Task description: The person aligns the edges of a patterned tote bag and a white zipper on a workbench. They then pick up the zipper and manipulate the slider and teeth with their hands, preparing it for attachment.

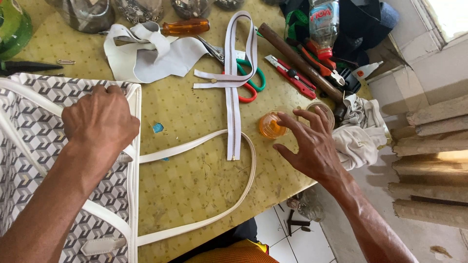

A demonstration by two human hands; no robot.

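The left hand [100,119] lay palm down, fingers curled over the top rim of a grey-and-white geometric-patterned bag [34,160], which covered the near left corner of the desk [195,185]; the hand pressed on the bag rather than gripping it. A white bag strap [234,195] looped out from the bag's right side across the yellow dotted desk surface toward the near edge. The right hand [312,146] hovered open near the right edge of the desk, fingers spread and apart, holding nothing; its fingertips [285,119] were just beside, possibly touching, a small amber-coloured jar [270,126]. A second small round container [321,109] sat just behind the fingers, partly hidden by them. A white zipper [234,97] lay lengthwise in the middle of the desk, its lower end close to the strap loop. Farther back lay scissors with red and green handles [251,85], partly under the zipper, white fabric pieces [151,56], an orange-handled screwdriver [183,27], and a red utility knife [292,78]. A wooden-handled hammer [297,61] ran diagonally toward the right edge. A crumpled pale cloth [360,131] hung over the right edge, beside the right wrist.
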